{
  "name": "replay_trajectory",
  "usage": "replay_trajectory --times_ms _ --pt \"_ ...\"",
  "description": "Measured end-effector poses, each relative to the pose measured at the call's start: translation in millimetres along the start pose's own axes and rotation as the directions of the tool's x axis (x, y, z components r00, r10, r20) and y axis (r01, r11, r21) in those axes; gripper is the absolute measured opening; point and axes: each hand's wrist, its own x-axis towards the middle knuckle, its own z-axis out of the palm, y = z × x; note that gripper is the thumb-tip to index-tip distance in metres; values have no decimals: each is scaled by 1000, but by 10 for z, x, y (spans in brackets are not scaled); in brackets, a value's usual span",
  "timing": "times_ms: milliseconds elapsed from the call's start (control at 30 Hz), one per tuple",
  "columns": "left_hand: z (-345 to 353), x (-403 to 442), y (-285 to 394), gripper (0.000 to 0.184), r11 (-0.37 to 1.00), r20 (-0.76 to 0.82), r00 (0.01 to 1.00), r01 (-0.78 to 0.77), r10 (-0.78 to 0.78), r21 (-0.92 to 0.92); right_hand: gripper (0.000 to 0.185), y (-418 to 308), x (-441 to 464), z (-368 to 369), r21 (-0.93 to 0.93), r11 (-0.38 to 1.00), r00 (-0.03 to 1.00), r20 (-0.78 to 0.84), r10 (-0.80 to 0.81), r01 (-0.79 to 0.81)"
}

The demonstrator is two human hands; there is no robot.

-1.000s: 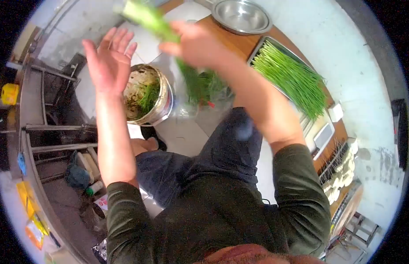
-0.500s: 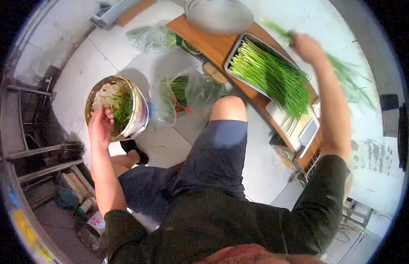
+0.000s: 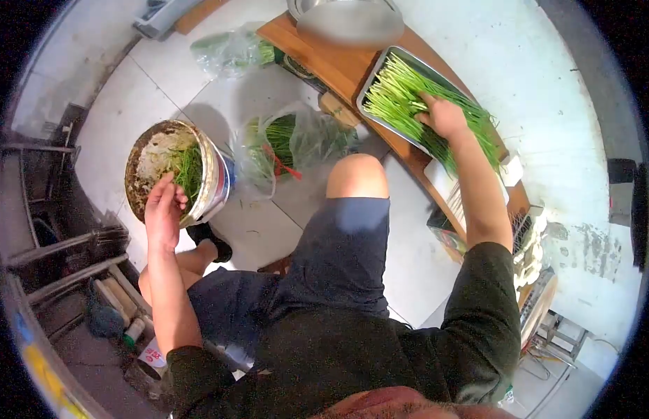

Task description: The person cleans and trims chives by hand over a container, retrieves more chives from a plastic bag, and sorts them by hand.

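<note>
My right hand (image 3: 446, 117) lies on the pile of garlic chives (image 3: 398, 91) in a metal tray (image 3: 365, 105). Its fingers are apart and touch the stalks near their pale ends; the palm side is hidden. Green leaf ends spread toward the tray's right end, partly under my hand and forearm. My left hand (image 3: 164, 213) hovers over the near rim of a stained bucket (image 3: 211, 171), fingers loosely curled and apart, with nothing visible in them. Inside the bucket are green scraps (image 3: 188, 170) and pale, dirty residue (image 3: 157, 153).
The tray stands on a wooden board (image 3: 352, 70), beside a round metal basin (image 3: 349, 24). On the tiled floor lie plastic bags (image 3: 227, 52) of greens, one with a red tie (image 3: 286, 166). A metal rack (image 3: 59, 244) stands at the left.
My right hand has swung from beyond the tray, where it held a bunch of chives, down onto the pile. My left hand has stayed by the bucket, its fingers looser.
</note>
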Motion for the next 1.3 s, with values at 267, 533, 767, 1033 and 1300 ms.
replay_trajectory --times_ms 267,533,767,1033,1300 --pt "-222 -27 154 29 998 -102 993 -64 64 1 47 368 -58 -731 -162 987 1000 8 16 -14" --pt "369 -107 472 47 664 337 886 -462 319 588 39 -1707 -163 -2555 114 936 909 -301 -287 333" --pt "1041 -136 368 77 784 334 793 -587 509 200 38 -3992 147 -2234 799 412 774 -102 -625 438" --pt "412 -292 110 15 964 -153 984 -122 87 -234 50 -5011 550 -1198 998 67 900 20 -436 10" --pt "218 -170 -167 13 930 -133 987 -132 91 -342 45 -4905 327 -658 944 -157 802 151 -578 -291"
